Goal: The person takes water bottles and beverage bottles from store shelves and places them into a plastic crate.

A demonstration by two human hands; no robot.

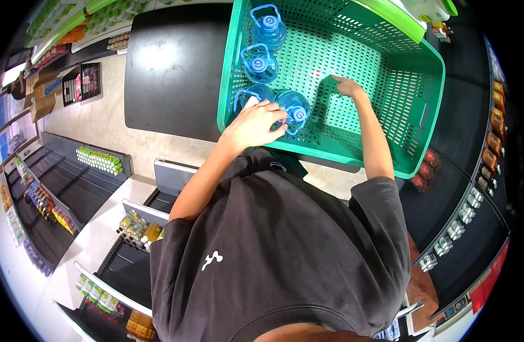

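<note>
Bottles, four big blue water jugs w/ carry handles, stand upright in a line along one wall of the green basket [427,108], caps up toward my cam. My left hand [255,122] sits on the nearest pair: fingers curled down over the cap and handle of the near jug [296,108], palm partly covering the jug beside it [251,96]. Looks like a closing grip on that handle, but I can't tell if it's fully clamped, since fingers hide the contact.

Right hand [348,86] is further in, fingertips down on the basket's mesh floor, holding nothing, apart from the jugs.

Key relation: near jug is directly under the left hand, long axis vertical, handle on top. Left is clearly the nearer hand; the right is off to the side across bare mesh. The other two jugs [259,64] and [268,25] sit further along the wall, untouched.

Basket rests on a dark counter [170,68]; store shelves all round.
</note>
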